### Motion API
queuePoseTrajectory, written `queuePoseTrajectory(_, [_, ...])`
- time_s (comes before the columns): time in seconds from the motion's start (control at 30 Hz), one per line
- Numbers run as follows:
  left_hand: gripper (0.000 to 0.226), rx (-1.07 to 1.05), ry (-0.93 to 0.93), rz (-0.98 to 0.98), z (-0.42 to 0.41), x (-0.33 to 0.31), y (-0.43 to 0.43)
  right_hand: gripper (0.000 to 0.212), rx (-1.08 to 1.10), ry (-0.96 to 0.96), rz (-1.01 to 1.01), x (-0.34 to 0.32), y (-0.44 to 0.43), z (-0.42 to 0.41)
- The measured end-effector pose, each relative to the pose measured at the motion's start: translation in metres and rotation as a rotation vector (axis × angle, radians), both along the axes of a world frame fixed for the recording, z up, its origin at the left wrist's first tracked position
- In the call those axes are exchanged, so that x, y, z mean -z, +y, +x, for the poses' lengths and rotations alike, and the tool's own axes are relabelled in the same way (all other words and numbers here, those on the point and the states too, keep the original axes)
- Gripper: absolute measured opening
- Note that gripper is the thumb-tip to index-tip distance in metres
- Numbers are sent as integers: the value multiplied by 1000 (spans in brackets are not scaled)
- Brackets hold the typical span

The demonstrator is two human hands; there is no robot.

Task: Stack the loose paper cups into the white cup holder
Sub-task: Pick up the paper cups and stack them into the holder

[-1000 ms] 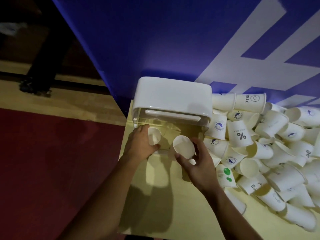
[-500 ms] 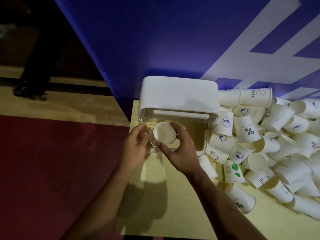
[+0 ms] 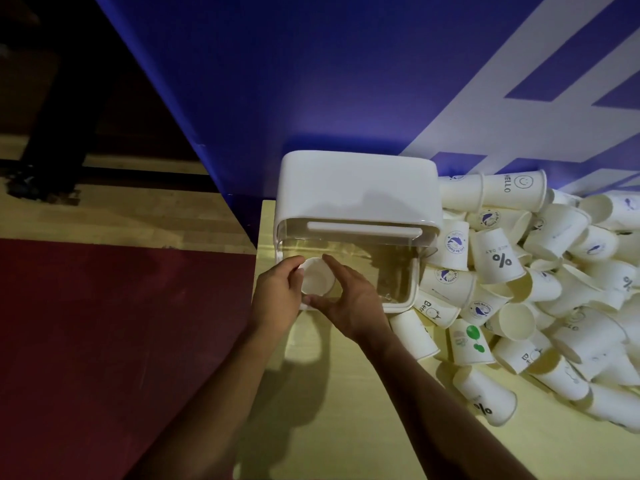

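Just left of the frame's centre, a plain white paper cup (image 3: 317, 277) sits with its open mouth facing the camera, at the left end of the white cup holder (image 3: 356, 199). The holder is a rounded box with a white top, a raised bar along its front edge and a clear lower front. The left hand (image 3: 277, 296) curls round the cup's left rim, and the right hand (image 3: 349, 299) cups its right and lower edge between thumb and forefinger. To the right, a heap of loose cups (image 3: 554, 289), some printed, lies on the pale yellow table (image 3: 329, 410), pressed against the holder's side.
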State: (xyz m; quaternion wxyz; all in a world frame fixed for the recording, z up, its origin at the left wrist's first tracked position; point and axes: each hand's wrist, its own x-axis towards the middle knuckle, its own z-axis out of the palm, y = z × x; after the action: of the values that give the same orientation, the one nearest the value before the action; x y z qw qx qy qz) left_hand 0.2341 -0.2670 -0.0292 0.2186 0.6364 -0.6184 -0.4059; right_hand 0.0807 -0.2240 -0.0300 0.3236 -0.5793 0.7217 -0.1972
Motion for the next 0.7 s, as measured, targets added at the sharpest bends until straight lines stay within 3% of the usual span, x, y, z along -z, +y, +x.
queuePoseTrajectory(0.2, [33, 28, -39, -12, 4, 7, 1, 92, 28, -3, -22, 6, 2, 5])
queuePoseTrajectory(0.37, [34, 35, -38, -95, 7, -8, 10, 106, 57, -24, -18, -2, 17, 3])
queuePoseTrajectory(0.5, [32, 91, 23, -231, 5, -43, 44, 80, 170, -36, 0, -27, 62, -13])
queuePoseTrajectory(0.7, [38, 473, 129, -320, -79, -104, 69, 48, 463, -76, -62, -95, 139, -72])
